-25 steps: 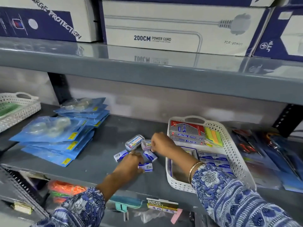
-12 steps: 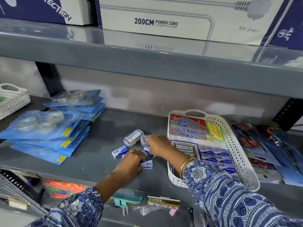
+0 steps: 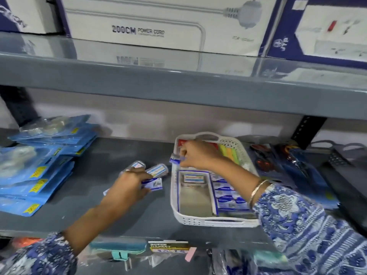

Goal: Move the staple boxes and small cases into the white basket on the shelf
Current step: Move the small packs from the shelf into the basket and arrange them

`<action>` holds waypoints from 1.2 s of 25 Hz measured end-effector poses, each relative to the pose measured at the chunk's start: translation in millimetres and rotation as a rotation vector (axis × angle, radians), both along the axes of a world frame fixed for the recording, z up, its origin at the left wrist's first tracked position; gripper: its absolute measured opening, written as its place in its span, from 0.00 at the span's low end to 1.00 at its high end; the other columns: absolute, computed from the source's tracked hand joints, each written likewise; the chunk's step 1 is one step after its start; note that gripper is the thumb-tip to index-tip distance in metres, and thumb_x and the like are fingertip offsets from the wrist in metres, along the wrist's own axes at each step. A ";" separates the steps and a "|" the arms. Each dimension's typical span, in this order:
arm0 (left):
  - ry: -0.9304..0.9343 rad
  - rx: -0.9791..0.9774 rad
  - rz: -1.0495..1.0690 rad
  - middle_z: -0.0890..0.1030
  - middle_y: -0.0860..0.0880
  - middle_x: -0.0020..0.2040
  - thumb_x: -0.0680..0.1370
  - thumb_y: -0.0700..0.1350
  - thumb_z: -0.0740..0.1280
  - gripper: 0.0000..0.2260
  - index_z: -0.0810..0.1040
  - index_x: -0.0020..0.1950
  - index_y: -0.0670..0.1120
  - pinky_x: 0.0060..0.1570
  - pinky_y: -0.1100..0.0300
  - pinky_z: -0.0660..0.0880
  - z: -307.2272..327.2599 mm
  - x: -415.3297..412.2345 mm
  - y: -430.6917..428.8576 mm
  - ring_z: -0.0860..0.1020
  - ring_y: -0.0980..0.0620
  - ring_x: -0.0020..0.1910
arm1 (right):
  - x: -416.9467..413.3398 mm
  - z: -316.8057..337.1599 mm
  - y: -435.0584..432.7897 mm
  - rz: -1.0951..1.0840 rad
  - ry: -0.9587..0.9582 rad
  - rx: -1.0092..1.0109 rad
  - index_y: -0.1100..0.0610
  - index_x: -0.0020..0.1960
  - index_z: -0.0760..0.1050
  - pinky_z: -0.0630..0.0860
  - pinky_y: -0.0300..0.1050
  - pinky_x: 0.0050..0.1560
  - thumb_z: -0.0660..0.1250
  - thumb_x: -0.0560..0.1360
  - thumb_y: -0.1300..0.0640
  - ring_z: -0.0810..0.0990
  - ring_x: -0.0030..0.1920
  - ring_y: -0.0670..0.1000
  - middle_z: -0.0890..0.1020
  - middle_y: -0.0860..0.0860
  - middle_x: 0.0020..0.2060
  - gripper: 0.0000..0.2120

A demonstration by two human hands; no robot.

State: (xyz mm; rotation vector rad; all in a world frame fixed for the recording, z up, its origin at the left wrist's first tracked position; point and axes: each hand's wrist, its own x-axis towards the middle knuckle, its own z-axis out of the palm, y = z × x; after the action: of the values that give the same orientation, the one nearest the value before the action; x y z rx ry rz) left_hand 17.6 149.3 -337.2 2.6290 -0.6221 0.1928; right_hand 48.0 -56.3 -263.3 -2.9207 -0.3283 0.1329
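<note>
Right hand (image 3: 195, 155) pinches 1 small staple box (image 3: 174, 160) over the white basket (image 3: 216, 222) rim's left edge. Left hand (image 3: 127, 189) grasps another box (image 3: 154, 183) on the grey shelf (image 3: 83, 211), beside 2 clear cases (image 3: 156, 169).

Retail shop interior — grey metal shelving (image 3: 178, 84) stocked with merchandise. Boxed power cords (image 3: 162, 24) at 12 o'clock; stacked blue blister packs (image 3: 39, 171) with yellow price stickers at 9 o'clock; a "SUPER MARKET" price label (image 3: 168, 247) on the shelf edge at 6 o'clock — duplicate goods throughout.
</note>
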 end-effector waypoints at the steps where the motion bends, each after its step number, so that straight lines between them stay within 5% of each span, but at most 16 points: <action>1: -0.032 -0.016 -0.040 0.86 0.43 0.40 0.62 0.44 0.71 0.12 0.85 0.42 0.41 0.39 0.64 0.68 10.5 1.4 -15.2 0.84 0.46 0.40 | -6.2 5.9 -24.9 -0.030 -0.025 -0.019 0.56 0.47 0.81 0.72 0.40 0.38 0.70 0.69 0.55 0.81 0.47 0.56 0.85 0.54 0.48 0.09; 7: 0.169 0.066 -0.259 0.81 0.46 0.60 0.71 0.42 0.73 0.18 0.79 0.60 0.43 0.60 0.60 0.71 3.7 6.6 -140.5 0.78 0.48 0.59 | -62.9 -18.8 -131.5 -0.090 0.133 -0.140 0.57 0.56 0.80 0.73 0.41 0.45 0.70 0.72 0.57 0.81 0.53 0.54 0.84 0.53 0.55 0.14; 15: 0.301 0.234 -0.397 0.81 0.44 0.58 0.71 0.43 0.72 0.15 0.81 0.57 0.43 0.55 0.60 0.74 -34.4 0.0 -192.0 0.78 0.47 0.56 | -91.7 -60.9 -161.9 -0.032 0.266 -0.174 0.63 0.55 0.81 0.80 0.53 0.49 0.67 0.69 0.63 0.81 0.52 0.58 0.85 0.58 0.52 0.15; 18: 0.268 0.240 -0.424 0.81 0.44 0.55 0.71 0.42 0.72 0.12 0.81 0.54 0.43 0.53 0.59 0.73 -35.3 1.1 -195.3 0.77 0.47 0.55 | -84.1 -71.9 -163.7 -0.010 0.290 -0.205 0.69 0.46 0.80 0.77 0.50 0.37 0.66 0.66 0.65 0.79 0.38 0.62 0.82 0.67 0.39 0.11; 21: 0.260 0.251 -0.443 0.81 0.44 0.53 0.71 0.42 0.72 0.10 0.81 0.52 0.42 0.54 0.57 0.73 -37.1 -0.8 -197.5 0.77 0.46 0.54 | -84.2 -73.2 -158.3 -0.010 0.256 -0.193 0.71 0.38 0.77 0.65 0.42 0.30 0.65 0.67 0.69 0.69 0.29 0.57 0.71 0.60 0.24 0.05; 25: 0.266 0.241 -0.456 0.76 0.47 0.46 0.70 0.40 0.72 0.11 0.78 0.52 0.43 0.47 0.57 0.71 -39.2 -0.6 -196.7 0.72 0.49 0.46 | -84.8 -76.1 -151.6 -0.005 0.246 -0.171 0.67 0.44 0.81 0.78 0.51 0.41 0.64 0.67 0.70 0.81 0.45 0.59 0.85 0.61 0.42 0.09; 30: 0.282 0.246 -0.471 0.82 0.43 0.51 0.72 0.37 0.69 0.08 0.82 0.50 0.41 0.43 0.65 0.65 -37.1 -2.0 -199.3 0.78 0.46 0.51 | -82.4 -80.5 -154.6 -0.031 0.215 -0.177 0.67 0.39 0.80 0.71 0.47 0.36 0.61 0.65 0.73 0.81 0.43 0.60 0.84 0.62 0.40 0.09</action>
State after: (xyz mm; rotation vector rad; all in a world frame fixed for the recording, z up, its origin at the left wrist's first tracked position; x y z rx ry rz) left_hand 15.5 -50.1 -374.3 2.5722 -1.1933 -0.4121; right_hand -34.4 -210.9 -343.8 -3.0443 -0.2476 0.4901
